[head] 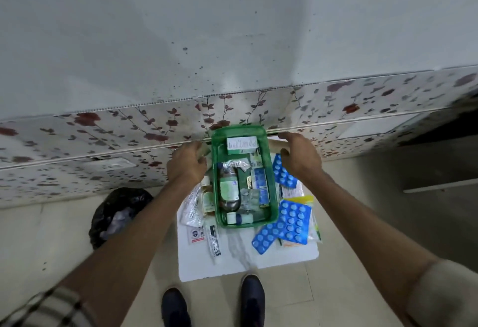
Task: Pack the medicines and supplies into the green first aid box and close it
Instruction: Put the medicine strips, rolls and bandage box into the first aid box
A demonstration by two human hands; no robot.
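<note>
Standing over a small white table, the person curls the left hand and right hand loosely, gripping nothing, either side of the open green first aid box; blue blister packs lie below the right hand.

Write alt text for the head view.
A person's left hand and right hand flank an open green first aid box, partly filled with bottles and cartons, on a small white table. Blue blister packs lie beside it, unpacked.

green first aid box, open (partly filled)
</note>
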